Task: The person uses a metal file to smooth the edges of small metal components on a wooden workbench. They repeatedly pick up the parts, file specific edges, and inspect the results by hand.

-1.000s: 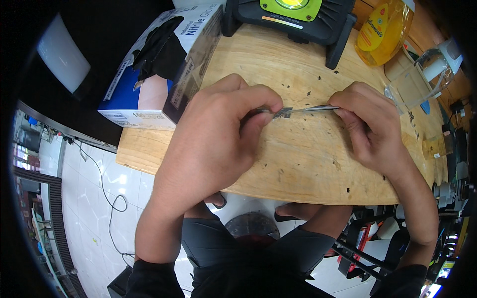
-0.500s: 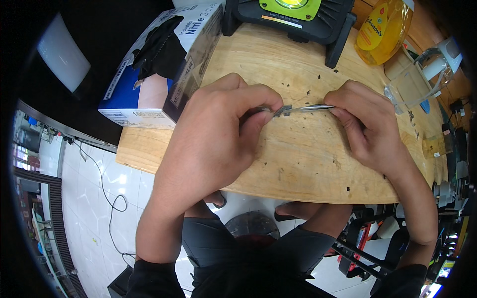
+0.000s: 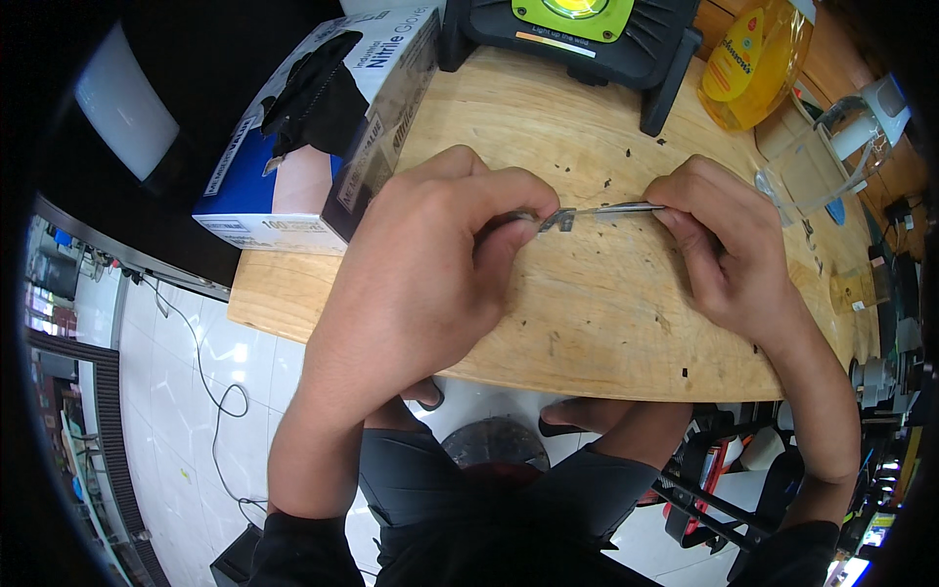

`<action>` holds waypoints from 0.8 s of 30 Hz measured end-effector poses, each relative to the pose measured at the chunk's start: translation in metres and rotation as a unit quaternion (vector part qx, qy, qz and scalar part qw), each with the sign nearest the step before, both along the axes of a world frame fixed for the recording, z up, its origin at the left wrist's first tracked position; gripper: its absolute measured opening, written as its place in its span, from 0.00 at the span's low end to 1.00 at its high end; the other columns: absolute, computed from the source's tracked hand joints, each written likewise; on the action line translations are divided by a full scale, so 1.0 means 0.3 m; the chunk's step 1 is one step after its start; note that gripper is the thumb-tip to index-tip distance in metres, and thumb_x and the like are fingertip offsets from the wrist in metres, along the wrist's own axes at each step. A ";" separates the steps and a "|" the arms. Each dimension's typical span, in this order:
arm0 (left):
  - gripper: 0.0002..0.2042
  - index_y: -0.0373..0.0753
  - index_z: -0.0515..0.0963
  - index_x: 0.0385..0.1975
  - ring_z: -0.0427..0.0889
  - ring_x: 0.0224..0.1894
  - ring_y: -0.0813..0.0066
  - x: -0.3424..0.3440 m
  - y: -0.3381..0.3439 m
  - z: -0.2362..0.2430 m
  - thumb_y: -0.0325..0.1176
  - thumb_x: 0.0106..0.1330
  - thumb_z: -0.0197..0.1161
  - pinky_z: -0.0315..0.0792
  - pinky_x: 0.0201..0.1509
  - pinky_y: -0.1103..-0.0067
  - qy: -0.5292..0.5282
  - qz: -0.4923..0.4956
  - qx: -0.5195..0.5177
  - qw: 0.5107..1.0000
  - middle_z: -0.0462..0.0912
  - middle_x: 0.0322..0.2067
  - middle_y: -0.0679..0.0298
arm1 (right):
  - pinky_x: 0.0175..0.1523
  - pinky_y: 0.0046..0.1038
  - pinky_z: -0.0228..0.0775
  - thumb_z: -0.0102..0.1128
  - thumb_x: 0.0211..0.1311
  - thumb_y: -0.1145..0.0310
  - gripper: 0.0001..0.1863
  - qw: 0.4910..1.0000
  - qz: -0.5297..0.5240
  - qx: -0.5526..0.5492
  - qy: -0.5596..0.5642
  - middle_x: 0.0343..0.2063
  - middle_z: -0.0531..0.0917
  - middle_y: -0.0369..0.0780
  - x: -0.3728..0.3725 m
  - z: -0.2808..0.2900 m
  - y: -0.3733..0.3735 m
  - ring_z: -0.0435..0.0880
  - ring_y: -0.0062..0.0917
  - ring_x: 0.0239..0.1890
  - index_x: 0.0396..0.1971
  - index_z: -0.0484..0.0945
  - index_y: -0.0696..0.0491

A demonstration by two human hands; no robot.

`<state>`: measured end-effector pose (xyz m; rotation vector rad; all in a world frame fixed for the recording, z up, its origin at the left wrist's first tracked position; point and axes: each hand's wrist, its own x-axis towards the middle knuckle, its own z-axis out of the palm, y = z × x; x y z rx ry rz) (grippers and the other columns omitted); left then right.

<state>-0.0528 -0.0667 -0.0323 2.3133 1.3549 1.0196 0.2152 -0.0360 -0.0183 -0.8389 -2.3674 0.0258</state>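
My left hand [image 3: 411,254] is closed in a pinch, thumb against forefinger, over the wooden tabletop [image 3: 587,323]. Out of that pinch sticks a small, flat, dark grey piece [image 3: 561,221] with a notched end; the rest of it is hidden by my fingers, and its kind is not clear. My right hand [image 3: 732,245] grips slim silver tweezers [image 3: 626,207] between thumb and fingers. They point left, and their tip meets or nearly meets the upper edge of the grey piece.
Small dark scraps [image 3: 606,183] are scattered over the table. A glove box [image 3: 328,196] stands at the left, and a black-and-green work light [image 3: 577,49] at the back. On the right are a bottle of yellow liquid [image 3: 753,64] and a clear container [image 3: 802,166].
The tweezers have tilted slightly, and their tip has shifted a little along the grey piece's upper edge. The grey piece has turned slightly in my left hand's pinch.
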 end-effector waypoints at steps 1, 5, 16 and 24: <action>0.07 0.37 0.88 0.41 0.81 0.29 0.72 0.001 -0.001 0.000 0.20 0.66 0.69 0.73 0.33 0.77 -0.001 0.001 -0.002 1.000 0.81 0.30 0.60 | 0.36 0.36 0.73 0.65 0.60 0.81 0.09 1.000 -0.001 0.000 -0.003 0.29 0.79 0.45 0.000 0.001 0.000 0.81 0.42 0.31 0.40 0.83 0.58; 0.07 0.36 0.88 0.41 0.81 0.28 0.71 0.003 -0.001 0.008 0.20 0.65 0.69 0.73 0.33 0.77 -0.002 -0.003 -0.002 1.000 0.82 0.30 0.60 | 0.36 0.36 0.73 0.65 0.60 0.82 0.09 1.000 -0.005 -0.009 -0.002 0.29 0.80 0.45 0.001 0.000 -0.001 0.81 0.42 0.31 0.40 0.82 0.58; 0.07 0.36 0.88 0.41 0.81 0.29 0.70 0.002 0.001 0.003 0.20 0.65 0.70 0.73 0.33 0.77 0.001 -0.002 0.000 1.000 0.82 0.30 0.59 | 0.35 0.37 0.74 0.65 0.59 0.80 0.10 1.000 -0.005 -0.027 -0.015 0.30 0.79 0.46 0.001 -0.004 0.000 0.82 0.44 0.31 0.41 0.83 0.57; 0.07 0.36 0.88 0.41 0.81 0.29 0.71 0.003 -0.001 0.005 0.20 0.66 0.70 0.74 0.35 0.77 0.004 0.003 -0.004 1.000 0.82 0.30 0.59 | 0.35 0.37 0.74 0.66 0.57 0.80 0.11 0.998 -0.002 -0.008 -0.059 0.30 0.79 0.45 0.004 0.011 -0.003 0.82 0.43 0.31 0.41 0.83 0.56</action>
